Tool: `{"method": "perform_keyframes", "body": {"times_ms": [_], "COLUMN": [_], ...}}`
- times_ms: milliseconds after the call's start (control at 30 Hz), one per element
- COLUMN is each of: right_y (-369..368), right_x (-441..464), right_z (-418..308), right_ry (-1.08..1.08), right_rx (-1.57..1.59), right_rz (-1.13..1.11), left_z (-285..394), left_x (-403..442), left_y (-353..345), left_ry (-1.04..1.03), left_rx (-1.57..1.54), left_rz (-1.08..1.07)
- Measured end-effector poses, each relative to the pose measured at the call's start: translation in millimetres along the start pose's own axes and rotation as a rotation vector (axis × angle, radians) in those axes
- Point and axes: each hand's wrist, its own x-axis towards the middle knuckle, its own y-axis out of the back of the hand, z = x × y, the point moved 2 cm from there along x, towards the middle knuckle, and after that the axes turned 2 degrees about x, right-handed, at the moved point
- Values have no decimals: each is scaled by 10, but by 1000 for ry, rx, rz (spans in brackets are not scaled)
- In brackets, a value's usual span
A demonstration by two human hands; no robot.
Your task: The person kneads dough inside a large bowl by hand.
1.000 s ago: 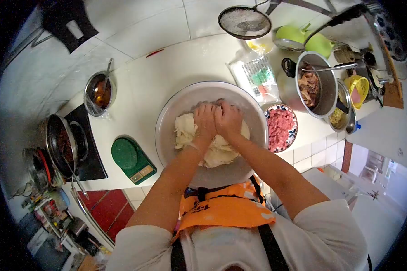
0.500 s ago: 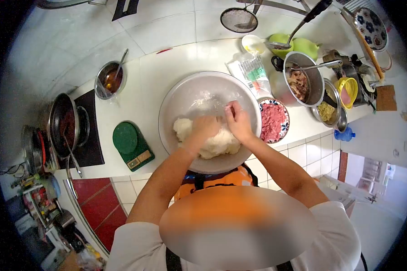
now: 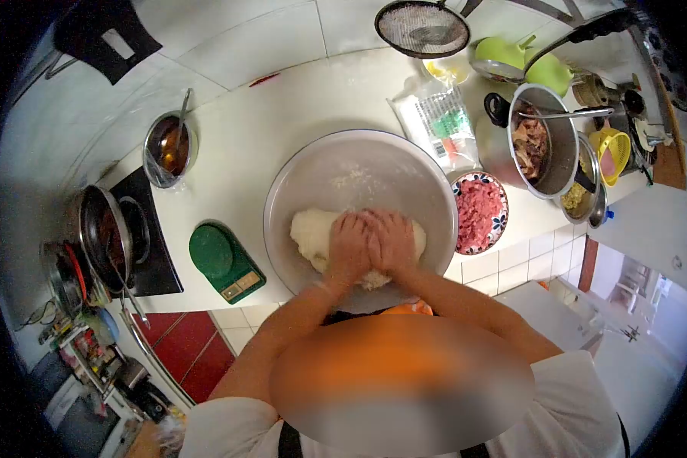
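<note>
A large pale metal bowl (image 3: 294, 179) stands on the counter in front of me, dusted with flour on its far inner side. In its near half lies a thick mass of white dough (image 3: 311, 232). My left hand (image 3: 349, 246) and my right hand (image 3: 393, 242) press down side by side on the middle of the dough, touching each other. Their fingers curl over its far side, so the fingertips are partly hidden. Dough bulges out to the left, to the right and below the wrists.
A green kitchen scale (image 3: 225, 262) stands left of the bowl. To the right are a plate of minced meat (image 3: 478, 214), a plastic package (image 3: 439, 122) and a large pot (image 3: 561, 145). A small pot with dark liquid (image 3: 169, 151) and a frying pan (image 3: 103, 240) are farther left.
Both hands were apart, the right one raised near the bowl's right side; now they press together on the dough. The dough looks flatter and wider, and the camera view has shifted.
</note>
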Motion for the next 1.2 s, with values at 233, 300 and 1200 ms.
{"method": "perform_keyframes", "body": {"times_ms": [233,300,1200], "right_y": [-161,-143,-199], "right_x": [512,639,247], "right_z": [496,532,809], "right_ry": [-253,-411,-792], "right_rx": [41,142,662], "right_rz": [164,95,-25], "left_z": [-311,-333,-187], "left_x": [653,814,39], "left_y": [-318,-350,103], "left_ry": [25,80,441], "left_rx": [-46,-23,-57], "left_rz": [-77,-179,-64]}}
